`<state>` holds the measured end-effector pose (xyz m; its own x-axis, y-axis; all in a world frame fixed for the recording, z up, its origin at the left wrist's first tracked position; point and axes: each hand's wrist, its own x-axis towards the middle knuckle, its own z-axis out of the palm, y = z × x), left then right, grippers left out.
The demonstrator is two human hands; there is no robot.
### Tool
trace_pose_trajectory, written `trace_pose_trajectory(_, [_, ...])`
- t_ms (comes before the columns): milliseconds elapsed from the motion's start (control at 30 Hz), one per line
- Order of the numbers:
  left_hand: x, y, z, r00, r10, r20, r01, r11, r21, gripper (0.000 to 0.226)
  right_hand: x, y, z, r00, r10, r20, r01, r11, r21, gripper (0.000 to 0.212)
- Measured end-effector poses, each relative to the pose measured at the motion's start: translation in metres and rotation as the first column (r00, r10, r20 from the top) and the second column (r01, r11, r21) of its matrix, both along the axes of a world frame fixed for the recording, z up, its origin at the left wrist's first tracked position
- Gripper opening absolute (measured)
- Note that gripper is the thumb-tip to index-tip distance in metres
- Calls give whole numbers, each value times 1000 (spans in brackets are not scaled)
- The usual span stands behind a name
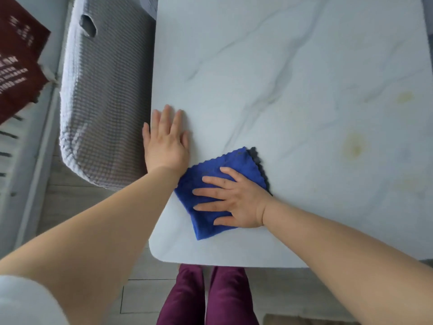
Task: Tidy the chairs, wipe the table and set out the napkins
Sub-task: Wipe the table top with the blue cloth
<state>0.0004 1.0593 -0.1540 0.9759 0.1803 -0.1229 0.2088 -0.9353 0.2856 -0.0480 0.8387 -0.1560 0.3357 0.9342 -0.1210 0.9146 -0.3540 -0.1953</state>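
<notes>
Cloth flat under my right hand, fingers straight, pressing it to the table | my left hand just beside, flat, grasping nothing | chair left of it | yellow stains well right.

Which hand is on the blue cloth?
The right hand, fingers spread flat on the cloth; the left hand lies on the bare table beside it.

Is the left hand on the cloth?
No, the left hand lies flat on the table beside the cloth; the right hand presses it.
</notes>
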Motion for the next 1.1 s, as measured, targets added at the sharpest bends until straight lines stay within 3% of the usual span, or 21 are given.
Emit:
trace_pose_trajectory(133, [3, 0, 2, 999, 19, -32, -20, 999, -25, 51, 75, 2, -2, 999, -50, 18, 49, 997, 53, 51])
trace_pose_trajectory(300, [2, 2, 2, 999, -2, -42, 2, 1000, 2, 54, 188, 5, 2, 991, -86, 102, 87, 996, -10, 52])
trace_pose_trajectory(467, [5, 1, 3, 999, 11, -41, -10, 999, 32, 53, 317, 22, 18, 965, -233, 117, 251, 952, -177, 65])
trace_pose_trajectory(633, [8, 1, 3, 999, 22, -30, -20, 998, 53, 53, 391, 42, 19, 903, -380, 201, 417, 888, -194, 64])
trace_pose_trajectory(867, [5, -1, 1, 999, 31, -24, -30, 997, 78, 53, 377, 46, 14, 792, -580, 192, 610, 765, -207, 65])
trace_pose_trajectory(1100, [7, -1, 2, 999, 28, -29, -26, 998, 59, 56, 251, 25, 15, 806, -574, 143, 592, 785, -184, 63])
